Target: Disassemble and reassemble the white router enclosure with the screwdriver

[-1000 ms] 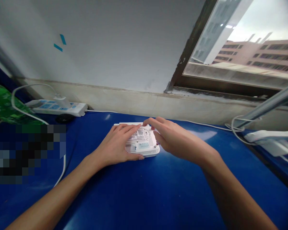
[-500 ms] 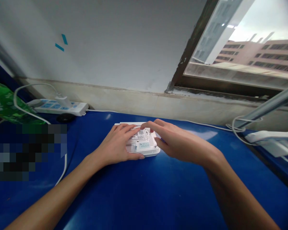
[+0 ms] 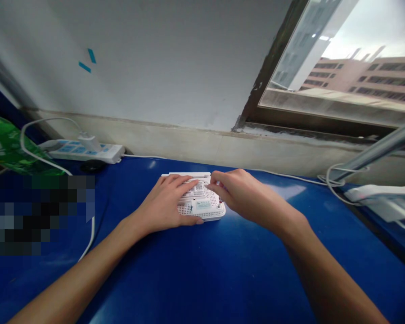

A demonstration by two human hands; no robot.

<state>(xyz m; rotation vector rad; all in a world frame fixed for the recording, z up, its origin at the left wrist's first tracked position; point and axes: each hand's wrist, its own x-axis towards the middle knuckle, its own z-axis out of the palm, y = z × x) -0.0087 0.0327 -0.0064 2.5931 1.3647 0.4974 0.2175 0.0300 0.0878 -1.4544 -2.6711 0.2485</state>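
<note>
A flat white router (image 3: 204, 205), with vent holes and printed labels on the face turned up, lies on the blue table. My left hand (image 3: 167, 200) holds it from the left, fingers spread across its top and thumb along the near edge. Over the router's right end, my right hand (image 3: 238, 191) is closed with thumb and forefinger pinched together. What sits in that pinch, if anything, is too small and hidden to make out; a small reddish spot shows below the fingers.
A white power strip (image 3: 84, 150) with a plug and cable stands at the back left, beside a black round object (image 3: 93, 166) and green packaging (image 3: 6, 144). Another white plug unit (image 3: 384, 198) and a metal bar (image 3: 374, 146) are at the right. A wall runs behind the table.
My right hand has shifted slightly right, and its fingers have curled from a looser reach into a tighter pinch. My left hand and the router have stayed in place.
</note>
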